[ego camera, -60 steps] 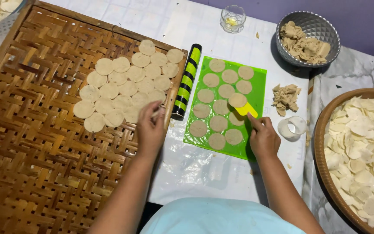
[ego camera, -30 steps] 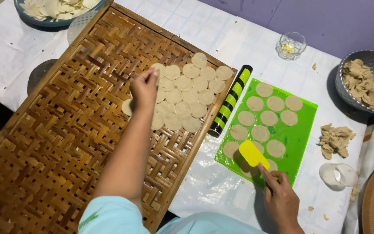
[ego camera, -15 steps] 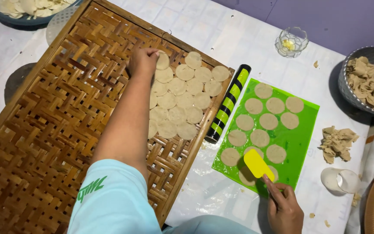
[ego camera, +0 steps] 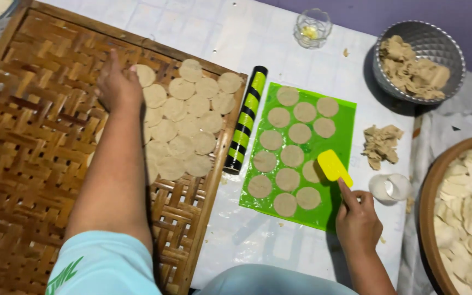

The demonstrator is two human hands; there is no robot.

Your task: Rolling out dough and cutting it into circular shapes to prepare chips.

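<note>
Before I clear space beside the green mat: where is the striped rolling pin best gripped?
Grip the black-and-green rolling pin around its middle, coming from above. It lies flat between the woven tray and the green mat, with both ends free, so fingers probably close best across its round body.

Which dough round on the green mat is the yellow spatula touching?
The round at the right end of the third row on the green mat. The yellow spatula, held by the right hand, overlaps its right edge; the other rounds lie uncovered.

Head cam, top-down (close)
</note>
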